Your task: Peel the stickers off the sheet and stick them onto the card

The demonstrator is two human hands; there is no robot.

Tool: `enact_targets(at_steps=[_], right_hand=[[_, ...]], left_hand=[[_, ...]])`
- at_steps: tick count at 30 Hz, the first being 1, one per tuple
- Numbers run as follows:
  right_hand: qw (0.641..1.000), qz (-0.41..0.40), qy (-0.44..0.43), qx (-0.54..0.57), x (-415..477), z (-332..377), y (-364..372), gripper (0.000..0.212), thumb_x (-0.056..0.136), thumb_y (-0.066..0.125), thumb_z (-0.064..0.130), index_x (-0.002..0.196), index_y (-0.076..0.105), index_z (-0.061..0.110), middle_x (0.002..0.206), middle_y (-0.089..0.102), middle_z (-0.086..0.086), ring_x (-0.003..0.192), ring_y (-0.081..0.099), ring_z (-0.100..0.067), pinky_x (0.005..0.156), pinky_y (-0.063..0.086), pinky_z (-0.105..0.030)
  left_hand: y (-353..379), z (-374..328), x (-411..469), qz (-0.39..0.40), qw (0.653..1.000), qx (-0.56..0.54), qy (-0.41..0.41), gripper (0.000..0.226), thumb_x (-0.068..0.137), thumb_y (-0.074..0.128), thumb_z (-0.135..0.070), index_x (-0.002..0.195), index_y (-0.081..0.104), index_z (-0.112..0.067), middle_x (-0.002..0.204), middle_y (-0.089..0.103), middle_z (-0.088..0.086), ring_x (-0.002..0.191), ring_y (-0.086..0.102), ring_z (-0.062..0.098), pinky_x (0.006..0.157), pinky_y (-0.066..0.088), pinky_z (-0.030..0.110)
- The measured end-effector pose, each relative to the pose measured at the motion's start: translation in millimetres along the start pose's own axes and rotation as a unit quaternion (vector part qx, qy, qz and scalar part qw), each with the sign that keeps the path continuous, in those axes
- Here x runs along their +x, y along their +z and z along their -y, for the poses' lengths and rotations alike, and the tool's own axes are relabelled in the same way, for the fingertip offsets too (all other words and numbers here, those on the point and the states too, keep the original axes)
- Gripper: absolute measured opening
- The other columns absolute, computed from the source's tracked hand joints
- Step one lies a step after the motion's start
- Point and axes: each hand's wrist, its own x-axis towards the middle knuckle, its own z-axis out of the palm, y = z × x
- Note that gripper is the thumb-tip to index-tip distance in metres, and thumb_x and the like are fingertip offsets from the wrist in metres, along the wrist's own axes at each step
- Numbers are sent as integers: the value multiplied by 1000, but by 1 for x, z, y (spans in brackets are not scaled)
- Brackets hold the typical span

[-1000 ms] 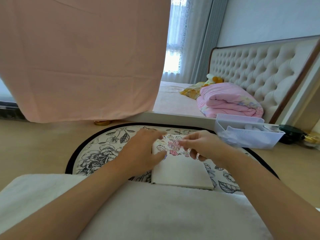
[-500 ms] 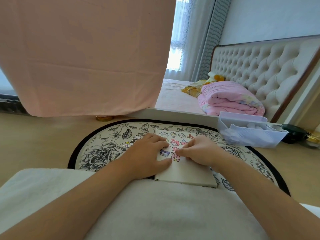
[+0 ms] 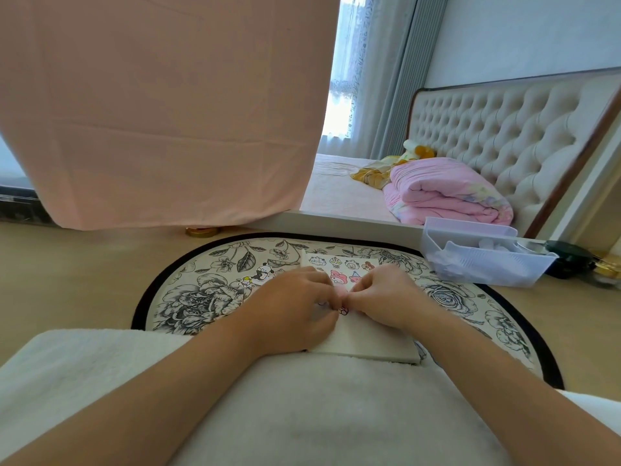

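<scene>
The sheet [image 3: 339, 262] lies on the far part of the white card [image 3: 376, 344], which rests on a floral rug [image 3: 201, 297] in front of the person's lap. Both hands meet over the middle of it. The right hand [image 3: 386, 297] has its fingers curled, thumb and forefinger pinching a small sticker [image 3: 343, 310] at its edge. The left hand [image 3: 295, 304] is curled too, with its tips right against the right hand's. Whether it grips the sticker or only pins the paper down cannot be told.

The step in hand looks like peeling, or possibly setting the piece down. To do it well, the left hand should hold the backing flat while the right lifts one corner low and slowly, so the sticker does not tear or curl onto itself. Then it should lay one edge on bare card and smooth outward. Two loose stickers [image 3: 258, 275] sit on the rug, left of the sheet.
</scene>
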Motion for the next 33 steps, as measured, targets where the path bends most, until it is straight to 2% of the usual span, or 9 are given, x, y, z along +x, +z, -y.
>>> enact_targets(at_steps=[3, 7, 9, 11, 13, 17, 24, 28, 33], right_hand=[[999, -24, -30, -38, -5, 0, 1, 18, 78, 77, 40, 67, 74, 27, 81, 69, 13, 77, 61, -2, 62, 47, -23], [993, -47, -45, -95, -18, 5, -2, 22, 84, 64, 47, 75, 73, 28, 87, 69, 10, 80, 63, -11, 75, 55, -30], [987, -57, -50, -139, -28, 6, -4, 23, 88, 58, 46, 98, 73, 32, 105, 70, 9, 92, 64, -15, 83, 53, -31], [976, -74, -58, -195, -36, 3, -5, 40, 91, 52, 44, 128, 62, 33, 118, 67, 6, 110, 61, -18, 89, 49, -33], [971, -83, -93, -205, -43, -3, -6, 47, 94, 48, 41, 140, 54, 34, 122, 63, 9, 115, 58, -16, 93, 48, -33], [949, -9, -202, -242, -57, -14, -2, 47, 98, 40, 37, 144, 47, 37, 140, 47, 12, 130, 39, -14, 107, 38, -35], [930, 36, -202, -305, -55, -14, 1, 54, 99, 32, 38, 152, 29, 34, 146, 31, 2, 135, 24, -21, 112, 29, -42], [931, 29, -202, -301, -53, -11, 2, 52, 97, 34, 40, 148, 35, 31, 143, 33, 0, 132, 27, -21, 107, 32, -42], [936, 7, -224, -271, -58, -23, -1, 48, 99, 38, 44, 143, 49, 27, 145, 41, 6, 133, 33, -18, 109, 34, -42]], left_hand=[[2, 0, -2, 11, 1000, -11, -2, 28, 87, 52, -37, 99, 77, -31, 99, 68, -17, 97, 56, 1, 84, 51, 30], [0, -1, -2, 18, 1000, -14, -2, 27, 87, 54, -36, 99, 77, -31, 100, 69, -19, 98, 57, 0, 85, 51, 28], [0, -2, -3, 21, 1000, -12, -5, 27, 87, 54, -36, 99, 78, -30, 100, 68, -19, 97, 57, -1, 85, 52, 28], [0, -2, -3, 23, 1000, -10, -7, 29, 87, 53, -38, 99, 78, -31, 100, 68, -20, 97, 57, -1, 84, 52, 28], [0, -2, -4, 26, 1000, -3, -11, 30, 87, 52, -38, 99, 78, -31, 101, 68, -21, 98, 57, -2, 84, 52, 26], [-3, -6, -4, 30, 999, 0, -22, 36, 85, 47, -43, 100, 78, -32, 100, 68, -20, 97, 58, -2, 82, 52, 26], [-5, -14, -6, 34, 999, 24, -21, 44, 82, 41, -46, 97, 80, -30, 94, 68, -18, 92, 59, 0, 74, 49, 19], [-4, -15, -5, 32, 998, 41, -38, 46, 82, 37, -48, 92, 78, -29, 91, 67, -15, 89, 59, 1, 72, 52, 26], [0, -18, -4, 28, 996, 66, -55, 53, 83, 30, -50, 96, 76, -26, 97, 66, -15, 91, 59, 2, 78, 54, 33]])
